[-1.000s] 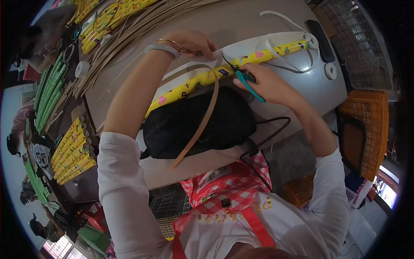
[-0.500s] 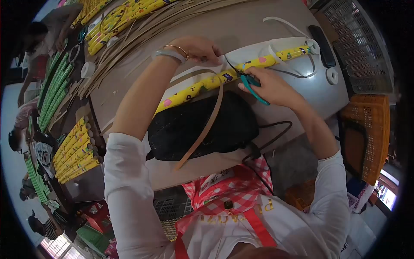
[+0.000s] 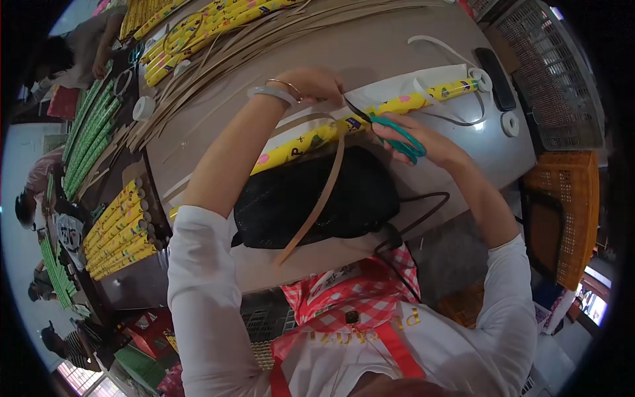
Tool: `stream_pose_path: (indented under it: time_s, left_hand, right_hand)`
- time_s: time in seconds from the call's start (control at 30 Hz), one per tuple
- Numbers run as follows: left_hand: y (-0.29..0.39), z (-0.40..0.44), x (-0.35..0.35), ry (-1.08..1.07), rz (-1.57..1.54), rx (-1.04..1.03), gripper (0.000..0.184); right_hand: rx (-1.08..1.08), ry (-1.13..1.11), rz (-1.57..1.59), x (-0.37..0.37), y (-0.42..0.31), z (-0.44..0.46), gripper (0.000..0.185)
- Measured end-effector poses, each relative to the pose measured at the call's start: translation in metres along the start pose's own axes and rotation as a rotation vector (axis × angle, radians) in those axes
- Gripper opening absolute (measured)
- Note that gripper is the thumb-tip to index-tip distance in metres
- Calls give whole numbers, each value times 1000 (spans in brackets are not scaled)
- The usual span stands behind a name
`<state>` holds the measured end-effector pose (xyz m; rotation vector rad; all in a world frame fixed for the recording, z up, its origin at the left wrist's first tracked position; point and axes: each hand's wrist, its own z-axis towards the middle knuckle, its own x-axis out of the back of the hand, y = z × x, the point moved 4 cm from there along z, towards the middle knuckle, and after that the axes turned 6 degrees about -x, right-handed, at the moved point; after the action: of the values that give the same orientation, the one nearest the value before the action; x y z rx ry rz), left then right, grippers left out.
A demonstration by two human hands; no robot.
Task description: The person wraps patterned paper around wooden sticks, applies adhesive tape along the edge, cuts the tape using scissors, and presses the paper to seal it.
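Observation:
My right hand (image 3: 423,140) grips scissors (image 3: 405,140) with teal handles and dark blades. The blades cross above a long yellow patterned tube (image 3: 297,153) and point at my left fingertips. My left hand (image 3: 319,86) is closed just beyond the tube; what its fingers pinch is hidden. A tan strip (image 3: 329,182) arches over the tube and hangs down across a black mesh bag (image 3: 311,202). White sheet material (image 3: 397,87) lies behind the tube. At the tube's right end stands a roll of white tape (image 3: 481,80), with a loose band curling from it.
Long brown strips (image 3: 218,63) and more yellow tubes (image 3: 218,23) lie at the table's far left. Stacked yellow tubes (image 3: 119,231) and green tubes (image 3: 92,145) are left. A black case (image 3: 494,78), grey crate (image 3: 552,79) and orange crate (image 3: 569,218) stand right. Other people sit far left.
The scissor handles have spread wider and turned in my right hand. My left hand has shifted slightly down and right in view, staying closed. The tube and strip stay nearly in place.

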<state>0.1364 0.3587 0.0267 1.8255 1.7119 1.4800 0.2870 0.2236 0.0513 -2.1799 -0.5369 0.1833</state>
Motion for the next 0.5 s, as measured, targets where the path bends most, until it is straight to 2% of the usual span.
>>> stream_pose_path:
  time_s: [0.07,0.1,0.13,0.17,0.2,0.23,0.27,0.3,0.33,0.37,0.43,0.5]
  left_hand:
    - [-6,2,-3,1,-24,36,28]
    - [-6,3,-4,50,54,-54,29]
    - [-6,4,-3,99,131,-144,31]
    - [-10,4,-6,97,130,-146,31]
    - [-6,-4,-9,194,97,-182,33]
    - [-4,-10,-12,291,61,-219,36]
    - [-2,-13,-16,290,58,-222,36]
    - [-1,-16,-17,376,87,-236,37]
    - [0,-19,-17,463,116,-250,39]
    - [1,-21,-19,465,112,-254,39]
    - [4,-26,-19,509,104,-244,42]
    - [7,-32,-19,557,172,-224,43]
  right_hand:
    - [-46,-60,172,-5,-8,-12,44]
    - [-46,-60,173,-5,-8,-17,44]
    - [68,-53,108,-3,-10,-25,44]
    - [181,-46,41,-1,-11,-33,45]
    - [393,109,-379,2,-11,-43,45]
    - [387,109,-379,5,-7,-55,45]
    - [329,194,-544,11,-5,-68,46]
    - [267,278,-708,18,0,-79,47]
    - [229,316,-720,29,7,-87,52]
    - [226,318,-726,40,16,-94,52]
    - [304,474,-874,66,35,-108,52]
    - [256,531,-949,89,57,-112,56]
